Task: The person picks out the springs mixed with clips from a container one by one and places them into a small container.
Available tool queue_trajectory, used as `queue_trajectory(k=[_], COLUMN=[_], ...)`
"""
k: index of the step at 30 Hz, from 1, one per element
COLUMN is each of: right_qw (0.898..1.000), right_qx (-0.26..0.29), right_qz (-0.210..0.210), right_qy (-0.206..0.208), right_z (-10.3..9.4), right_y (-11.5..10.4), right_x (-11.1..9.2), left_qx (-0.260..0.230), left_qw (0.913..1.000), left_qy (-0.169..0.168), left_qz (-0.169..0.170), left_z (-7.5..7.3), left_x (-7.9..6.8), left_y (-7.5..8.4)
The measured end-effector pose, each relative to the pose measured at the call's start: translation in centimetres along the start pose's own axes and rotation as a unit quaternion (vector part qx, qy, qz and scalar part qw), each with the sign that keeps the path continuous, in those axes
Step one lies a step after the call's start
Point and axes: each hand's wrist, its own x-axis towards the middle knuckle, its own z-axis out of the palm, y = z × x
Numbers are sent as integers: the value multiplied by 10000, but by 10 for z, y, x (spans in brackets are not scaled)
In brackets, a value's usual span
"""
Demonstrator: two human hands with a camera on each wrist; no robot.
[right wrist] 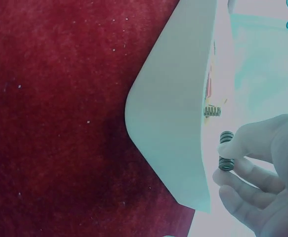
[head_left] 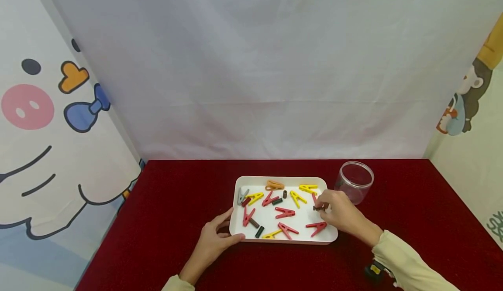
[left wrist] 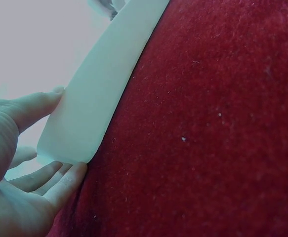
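Note:
A white tray [head_left: 287, 241] holds several red, yellow, grey and orange clothespins, along with several small coil springs in dark green, brown and red. My left hand [head_left: 214, 241] holds its near left corner, thumb on the front wall and fingers round the side, as the left wrist view also shows. Over the tray's right part, my right hand [head_left: 341, 212] pinches a dark brown spring [right wrist: 226, 164] between thumb and fingers. A red clothespin [head_left: 314, 198] lies partly hidden behind that hand. Another red clothespin [head_left: 316, 228] lies just below it.
A clear round jar [head_left: 355, 177] stands beyond the tray's right end, close to my right hand. Dark red cloth [head_left: 177, 199] covers the table, and a pale curtain [head_left: 275, 86] hangs behind it. A small black and yellow object [head_left: 375, 269] shows beside the right sleeve.

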Motion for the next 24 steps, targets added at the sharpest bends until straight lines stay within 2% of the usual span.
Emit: queue_trajectory(k=[4,12,24], right_qw=[10000,9997,9996], right_qx=[-8,23,0], right_qz=[-37,-162,-216], right_qy=[86,156,201], right_z=[-3,-10,-18], right_y=[-1,-2,0], right_x=[-1,-2,-3], left_qx=[-45,15,-46], left_qw=[10000,10000,10000], left_qy=[-9,1,8], left_qz=[9,-5,-43], left_z=[0,0,1], left_x=[-2,3,3], left_y=[7,-9,-7])
